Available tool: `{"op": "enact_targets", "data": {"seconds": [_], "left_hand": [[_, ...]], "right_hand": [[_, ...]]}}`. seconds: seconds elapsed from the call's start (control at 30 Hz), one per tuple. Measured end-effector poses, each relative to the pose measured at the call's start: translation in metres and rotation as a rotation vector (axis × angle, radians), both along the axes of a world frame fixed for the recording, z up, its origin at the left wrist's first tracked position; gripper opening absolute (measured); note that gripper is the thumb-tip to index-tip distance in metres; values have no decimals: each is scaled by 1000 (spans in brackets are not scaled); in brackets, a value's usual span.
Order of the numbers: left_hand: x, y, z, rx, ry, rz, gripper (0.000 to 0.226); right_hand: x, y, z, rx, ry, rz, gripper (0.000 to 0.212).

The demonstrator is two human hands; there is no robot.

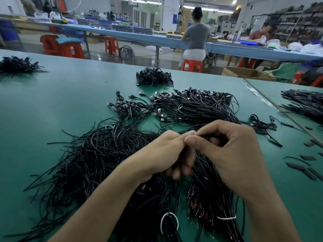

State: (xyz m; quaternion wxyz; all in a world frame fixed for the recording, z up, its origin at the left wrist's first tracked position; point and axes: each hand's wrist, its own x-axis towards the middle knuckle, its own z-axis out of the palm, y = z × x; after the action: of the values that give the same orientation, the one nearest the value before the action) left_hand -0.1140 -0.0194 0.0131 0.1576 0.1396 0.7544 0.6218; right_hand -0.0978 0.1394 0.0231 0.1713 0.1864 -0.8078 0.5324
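Hands first: the left hand (167,151) and right hand (232,151) are bunched up tight against each other in the middle of the view, thumbs tip to tip, all fingers curled in. Both are pinching the same black wire (205,137). You only get a dark sliver of it between the right thumb and forefinger, the rest is buried behind knuckles and it's a bit blurry, so I can't tell which end they've got. The wire sits just above a tied bundle (206,194) of black leads with reddish bare tips, cinched by a white tie (226,217) near the right forearm. A white loop (169,222) lies beside it under the left forearm. Left of the hands there's a big messy loose pile (90,154) of cut black leads fanned out on the green table (52,105). Beyond the hands is a spread of USB cables (195,105), plugs pointing left, and farther back a small heap (154,76) on its own. Short black sleeves (297,166) are scattered off to the right, well apart from the hands. Way in the background a person (196,35) sits on an orange stool (191,65) at a long blue bench.
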Motion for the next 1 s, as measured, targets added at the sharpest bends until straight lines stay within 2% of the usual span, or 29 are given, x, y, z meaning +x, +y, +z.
{"op": "enact_targets", "data": {"seconds": [0.07,0.13,0.2,0.27,0.3,0.37,0.43,0.53,0.6,0.67,0.77,0.87,1.0], "left_hand": [[1,-5,5,173,-136,-101,66],[-1,-12,9,464,-295,-228,63],[-3,-17,13,742,-371,-289,55],[-5,-16,14,948,-349,-198,45],[-6,-14,13,982,-286,-87,44],[-9,-9,9,942,-123,110,42],[-13,-5,0,809,46,206,40],[-14,-1,-9,302,362,381,33],[-11,-1,-8,36,404,321,39],[-8,0,-7,-100,282,188,51],[-3,-1,-4,-74,53,17,63],[-2,-10,-3,10,-58,-140,68],[-2,-22,0,301,-176,-361,60]], "right_hand": [[-1,-4,-1,-78,10,26,15],[-2,-8,-4,-111,-38,17,20],[-3,-10,-7,-45,-108,-16,22],[-2,-11,-10,87,-165,3,24],[-2,-12,-10,146,-197,43,23],[1,-14,-9,256,-244,126,21],[4,-15,-7,326,-255,174,22],[7,-11,-3,355,-208,186,22],[7,-6,-2,344,-124,128,23],[6,-1,-1,320,-44,20,17],[4,1,2,195,35,-50,10],[1,0,1,-2,58,-38,9],[-2,1,-1,-269,-171,248,20]]}}
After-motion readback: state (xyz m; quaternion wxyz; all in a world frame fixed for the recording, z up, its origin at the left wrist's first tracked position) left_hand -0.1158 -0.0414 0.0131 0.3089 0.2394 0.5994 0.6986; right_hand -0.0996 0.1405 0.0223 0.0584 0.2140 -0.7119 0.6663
